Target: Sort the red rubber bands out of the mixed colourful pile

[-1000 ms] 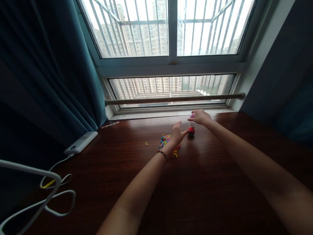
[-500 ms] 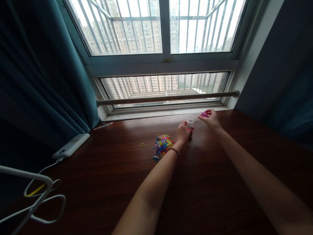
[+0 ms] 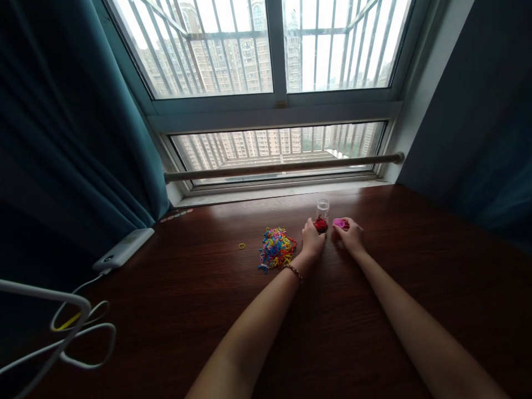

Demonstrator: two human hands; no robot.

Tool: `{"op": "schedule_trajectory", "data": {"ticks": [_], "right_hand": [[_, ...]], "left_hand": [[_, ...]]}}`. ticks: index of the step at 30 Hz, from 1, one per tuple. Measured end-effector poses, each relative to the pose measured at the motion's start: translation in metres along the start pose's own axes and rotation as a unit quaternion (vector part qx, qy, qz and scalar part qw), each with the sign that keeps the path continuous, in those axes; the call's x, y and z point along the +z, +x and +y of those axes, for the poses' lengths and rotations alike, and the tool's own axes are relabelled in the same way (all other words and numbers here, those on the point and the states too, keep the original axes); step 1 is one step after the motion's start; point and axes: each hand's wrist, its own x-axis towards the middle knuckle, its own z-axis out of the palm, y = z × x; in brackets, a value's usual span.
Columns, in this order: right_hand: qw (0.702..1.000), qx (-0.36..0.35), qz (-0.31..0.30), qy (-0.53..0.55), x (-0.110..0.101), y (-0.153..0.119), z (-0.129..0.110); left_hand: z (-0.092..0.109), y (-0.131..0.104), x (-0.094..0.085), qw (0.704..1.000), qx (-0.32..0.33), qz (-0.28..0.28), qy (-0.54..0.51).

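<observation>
A small clear jar (image 3: 322, 213) with red bands in its bottom stands uncapped on the dark wooden table (image 3: 374, 310). My left hand (image 3: 312, 239) wraps around the jar's base. Just right of it, my right hand (image 3: 350, 236) holds the pink lid (image 3: 339, 223) low over the table. A pile of small colourful rubber bands (image 3: 276, 247) lies to the left of my left hand. One loose yellow band (image 3: 241, 245) lies further left. A beaded bracelet sits on my left wrist.
A white power bank (image 3: 123, 249) with a cable lies at the table's left edge beside the teal curtain (image 3: 75, 138). White looped cords (image 3: 78, 332) hang at the near left. A wooden rail (image 3: 282, 167) runs along the window behind the table.
My right hand took the pink lid off the jar and brought it down to the right of it. My left hand closed around the jar's base.
</observation>
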Motion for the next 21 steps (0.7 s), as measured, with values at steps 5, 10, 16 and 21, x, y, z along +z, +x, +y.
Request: {"op": "schedule_trajectory", "data": {"ticks": [5, 10, 16, 21], "right_hand": [[0.994, -0.002, 0.015, -0.107, -0.004, 0.000, 0.004], [0.988, 0.015, 0.033, -0.149, -0.008, 0.001, 0.005], [0.988, 0.022, 0.008, -0.149, -0.006, -0.001, 0.006], [0.985, 0.007, 0.088, -0.146, -0.019, -0.008, -0.015]], "left_hand": [[0.003, -0.008, 0.007, 1.000, 0.005, 0.020, 0.014], [0.008, -0.011, 0.013, 1.000, -0.017, 0.012, 0.002], [0.012, -0.039, -0.011, 0.998, 0.017, -0.018, -0.051], [0.000, -0.080, -0.090, 0.986, 0.160, -0.005, -0.034]]}}
